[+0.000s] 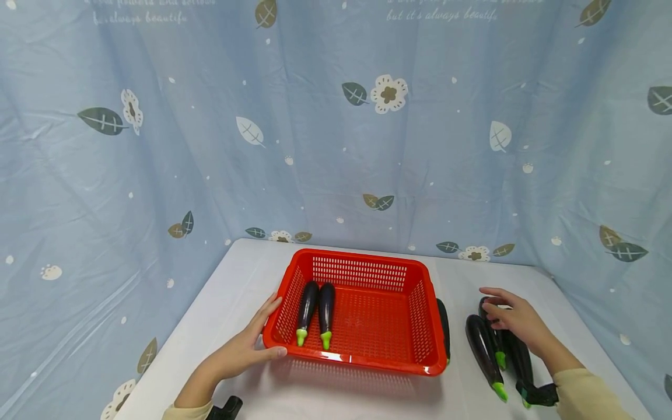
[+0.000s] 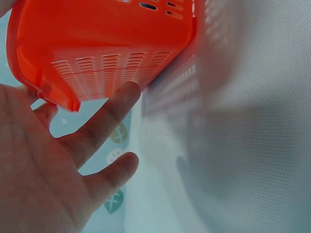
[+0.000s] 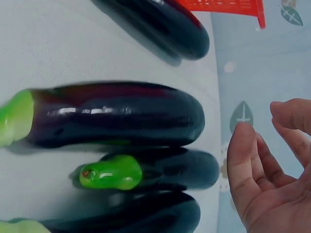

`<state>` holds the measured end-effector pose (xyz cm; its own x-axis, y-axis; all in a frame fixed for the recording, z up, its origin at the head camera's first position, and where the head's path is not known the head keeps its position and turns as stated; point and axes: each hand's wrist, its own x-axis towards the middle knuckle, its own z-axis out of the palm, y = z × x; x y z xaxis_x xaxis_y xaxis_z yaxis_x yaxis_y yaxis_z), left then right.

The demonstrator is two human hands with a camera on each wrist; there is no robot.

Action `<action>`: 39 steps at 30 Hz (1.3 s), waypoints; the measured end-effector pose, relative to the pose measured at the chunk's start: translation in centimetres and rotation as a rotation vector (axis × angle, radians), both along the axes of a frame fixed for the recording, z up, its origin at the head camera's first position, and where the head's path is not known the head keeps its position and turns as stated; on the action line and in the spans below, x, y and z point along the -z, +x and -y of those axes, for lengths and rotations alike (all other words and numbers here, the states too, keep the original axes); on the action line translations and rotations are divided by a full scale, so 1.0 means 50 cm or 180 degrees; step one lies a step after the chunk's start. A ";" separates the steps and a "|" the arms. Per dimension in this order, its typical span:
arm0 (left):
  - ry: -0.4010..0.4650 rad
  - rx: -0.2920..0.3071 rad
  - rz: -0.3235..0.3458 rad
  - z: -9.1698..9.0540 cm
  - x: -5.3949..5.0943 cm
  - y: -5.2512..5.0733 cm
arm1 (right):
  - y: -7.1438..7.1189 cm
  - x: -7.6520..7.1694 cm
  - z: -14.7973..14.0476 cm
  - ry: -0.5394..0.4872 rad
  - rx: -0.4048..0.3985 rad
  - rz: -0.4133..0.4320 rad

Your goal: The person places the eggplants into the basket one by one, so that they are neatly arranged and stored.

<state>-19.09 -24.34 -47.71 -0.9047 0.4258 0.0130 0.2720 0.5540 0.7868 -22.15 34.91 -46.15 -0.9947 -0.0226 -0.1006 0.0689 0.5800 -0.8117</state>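
Note:
A red plastic basket (image 1: 373,326) with slotted walls stands on the white table. Two dark eggplants (image 1: 326,306) with green stems lie side by side in its left part. My left hand (image 1: 236,353) touches the basket's left front corner, its fingers spread fairly straight along the outer side and rim. Over a group of three eggplants (image 1: 482,350) to the right hovers my right hand (image 1: 517,319). Its fingers are loosely bent with nothing between them; the right wrist view shows them apart from these eggplants (image 3: 116,114).
Another eggplant (image 1: 444,326) lies close along the basket's right outer wall, partly hidden by it. Behind and beside the white table (image 1: 257,262) hangs a blue curtain (image 1: 315,116) with leaf and flower prints.

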 end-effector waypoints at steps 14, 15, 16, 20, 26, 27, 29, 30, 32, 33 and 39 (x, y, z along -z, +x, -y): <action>0.0002 -0.0013 0.0045 0.002 0.003 0.000 | 0.018 0.002 -0.029 0.0267 0.0131 0.0078; 0.0005 -0.0007 0.0038 0.002 0.003 0.000 | 0.020 0.001 -0.030 0.0304 0.0141 0.0078; 0.0007 -0.0002 0.0029 0.002 0.003 0.000 | 0.022 -0.001 -0.031 0.0336 0.0146 0.0075; 0.0001 0.0008 0.0020 0.001 0.003 -0.001 | 0.026 -0.003 -0.038 0.0436 0.0166 0.0059; 0.0006 -0.0003 0.0061 0.000 0.002 -0.001 | 0.031 0.003 -0.055 0.0494 0.0223 0.0102; 0.0011 0.0001 0.0060 0.000 0.002 0.000 | 0.032 0.005 -0.059 0.0500 0.0230 0.0111; 0.0020 0.0002 0.0062 0.001 0.001 0.000 | 0.035 0.009 -0.064 0.0524 0.0248 0.0116; 0.0023 0.0001 0.0065 0.001 0.001 0.000 | 0.035 0.011 -0.067 0.0532 0.0248 0.0122; 0.0022 -0.0001 0.0075 0.001 0.000 0.001 | 0.038 0.013 -0.070 0.0550 0.0254 0.0139; 0.0020 -0.0002 0.0079 0.000 -0.001 0.001 | 0.040 0.014 -0.070 0.0568 0.0260 0.0146; 0.0009 -0.0003 0.0093 -0.001 -0.004 0.003 | 0.049 0.021 -0.079 0.0629 0.0290 0.0154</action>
<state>-18.95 -24.30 -47.52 -0.9052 0.4249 -0.0122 0.2483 0.5520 0.7960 -19.70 38.87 -47.17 -0.9856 0.0919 -0.1420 0.1645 0.7170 -0.6774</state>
